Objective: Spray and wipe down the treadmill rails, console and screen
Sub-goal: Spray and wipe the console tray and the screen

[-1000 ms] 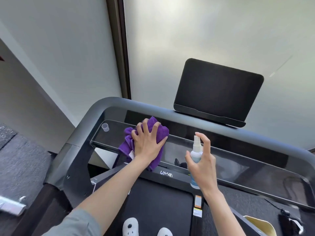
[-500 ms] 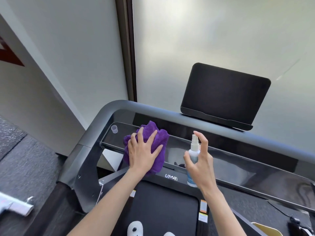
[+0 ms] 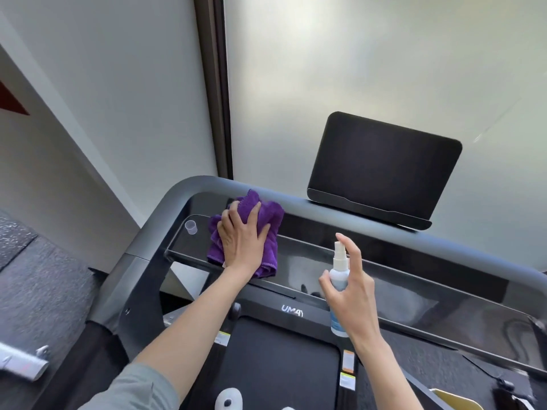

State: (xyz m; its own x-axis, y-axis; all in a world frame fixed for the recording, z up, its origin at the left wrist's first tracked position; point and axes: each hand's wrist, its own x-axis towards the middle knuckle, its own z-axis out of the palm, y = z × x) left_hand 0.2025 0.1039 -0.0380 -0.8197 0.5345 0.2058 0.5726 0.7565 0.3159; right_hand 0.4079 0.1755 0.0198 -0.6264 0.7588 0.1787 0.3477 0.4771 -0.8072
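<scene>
Wiping the console with a cloth, spray bottle held ready.

Left hand [image 3: 242, 241] spread flat, pressing purple cloth [image 3: 266, 220] onto glossy console [image 3: 414, 294]. Right hand [image 3: 352, 294] curled round spray bottle [image 3: 339, 276], forefinger on nozzle; bottle upright, contents unclear. Small clear cup [image 3: 191, 226] left of cloth, seemingly empty. Dark screen [image 3: 381, 164] beyond right hand, tilted back.

A frosted glass panel [image 3: 370, 69] fills the upper right and glows with soft, diffuse daylight. A dark vertical frame post [image 3: 217, 90] divides it from a plain white wall [image 3: 118, 93] on the left. At the far left edge of that wall sits a dark red triangular shape [image 3: 11, 102]. Below, the floor is speckled grey carpet [image 3: 38, 288].
</scene>
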